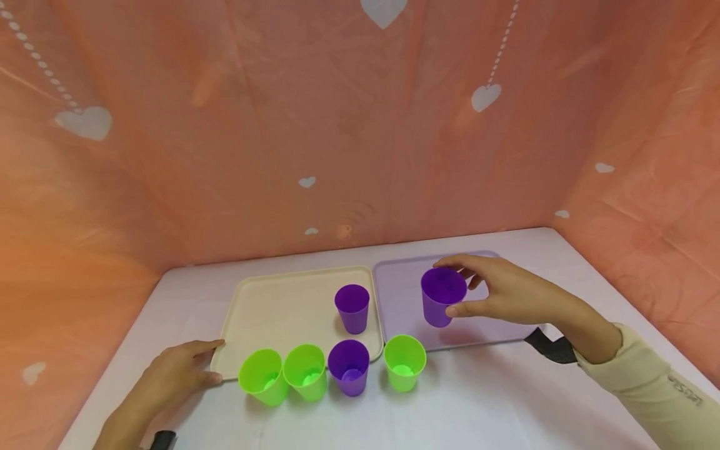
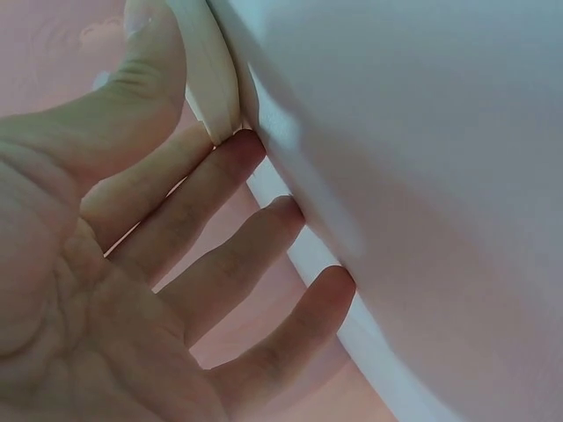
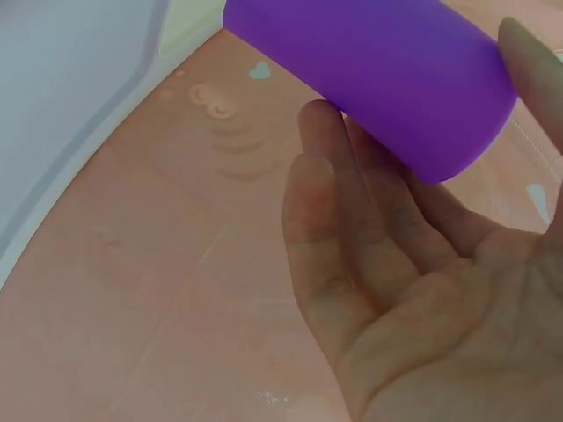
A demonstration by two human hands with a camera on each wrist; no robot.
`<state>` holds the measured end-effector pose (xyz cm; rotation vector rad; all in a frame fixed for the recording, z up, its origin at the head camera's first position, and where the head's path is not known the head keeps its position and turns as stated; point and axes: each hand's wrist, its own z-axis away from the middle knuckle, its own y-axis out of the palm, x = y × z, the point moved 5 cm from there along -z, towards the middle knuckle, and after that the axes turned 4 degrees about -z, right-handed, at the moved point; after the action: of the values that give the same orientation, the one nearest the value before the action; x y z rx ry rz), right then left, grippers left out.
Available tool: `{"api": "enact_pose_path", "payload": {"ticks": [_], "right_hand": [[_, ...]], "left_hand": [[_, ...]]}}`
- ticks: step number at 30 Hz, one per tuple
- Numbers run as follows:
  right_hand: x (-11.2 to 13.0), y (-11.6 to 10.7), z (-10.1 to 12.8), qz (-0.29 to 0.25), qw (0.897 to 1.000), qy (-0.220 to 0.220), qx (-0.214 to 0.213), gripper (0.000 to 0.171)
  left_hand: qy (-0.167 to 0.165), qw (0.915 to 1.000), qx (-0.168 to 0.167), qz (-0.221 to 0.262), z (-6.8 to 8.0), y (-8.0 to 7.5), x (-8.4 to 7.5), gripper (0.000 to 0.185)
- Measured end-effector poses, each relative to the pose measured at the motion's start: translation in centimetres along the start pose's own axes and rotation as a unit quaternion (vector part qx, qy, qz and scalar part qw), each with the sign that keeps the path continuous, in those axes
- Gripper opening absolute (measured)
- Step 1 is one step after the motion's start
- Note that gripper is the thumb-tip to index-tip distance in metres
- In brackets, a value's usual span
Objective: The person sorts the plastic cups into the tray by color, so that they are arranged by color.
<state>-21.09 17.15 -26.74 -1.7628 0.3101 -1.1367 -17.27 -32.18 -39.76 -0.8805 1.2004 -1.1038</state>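
head view high, facing forward-down; wrist views close under palms; right shares purple cup [image 1: 443, 304]

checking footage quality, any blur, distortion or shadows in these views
Head view: sharp, wide-angle bending at the edges, soft shadows beside the green cups. Left wrist view: the left hand and the cream tray are very close and soft. Right wrist view: the purple cup fills the top, slightly blurred.

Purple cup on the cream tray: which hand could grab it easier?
Probably the left. The left hand rests at the cream tray holding that purple cup; the right hand already grips another purple cup.
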Motion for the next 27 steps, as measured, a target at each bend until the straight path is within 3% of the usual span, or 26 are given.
{"api": "enact_pose_path", "payload": {"ticks": [8,19,27], "right_hand": [[0.5,0.7,-1.1,-0.006,1.0,-0.01,-0.003,0.069],[2.9,1.9,-3.5,-0.025,0.999,-0.024,0.017,0.066],[4.8,2.7,-5.3,-0.042,0.997,-0.056,0.034,0.067]], "left_hand": [[0.006,0.9999,-0.008,0.0,0.1,-0.2,-0.2,0.071],[0.019,0.9996,-0.022,0.003,0.2,-0.3,-0.2,0.07],[0.004,1.0,-0.007,0.001,0.1,-0.1,-0.1,0.072]]}}
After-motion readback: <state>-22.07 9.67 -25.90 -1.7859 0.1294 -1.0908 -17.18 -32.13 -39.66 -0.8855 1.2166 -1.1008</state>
